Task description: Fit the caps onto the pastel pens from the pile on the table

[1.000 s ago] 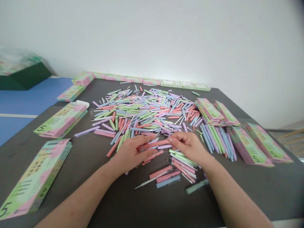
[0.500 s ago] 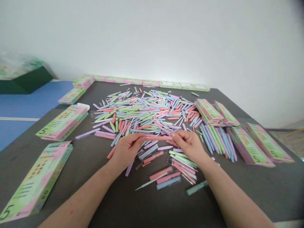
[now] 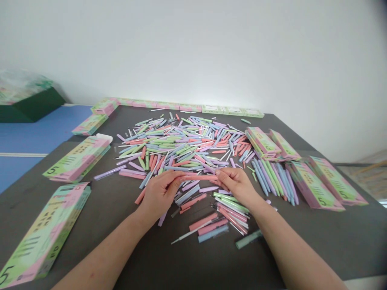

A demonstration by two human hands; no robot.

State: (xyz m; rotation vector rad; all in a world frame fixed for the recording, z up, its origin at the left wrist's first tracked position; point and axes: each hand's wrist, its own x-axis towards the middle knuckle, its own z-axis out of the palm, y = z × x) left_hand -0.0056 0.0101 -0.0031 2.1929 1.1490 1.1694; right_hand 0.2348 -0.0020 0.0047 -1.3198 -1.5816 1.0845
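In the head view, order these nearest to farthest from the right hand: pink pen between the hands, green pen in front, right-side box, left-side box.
1. Pink pen, touching the right hand, on its left.
2. Green pen, in front of the hand.
3. Right-side box, to the hand's right.
4. Left-side box, far left.

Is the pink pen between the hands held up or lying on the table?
Held: the pink pen spans the gap between the left hand and right hand, with fingers on both its ends.
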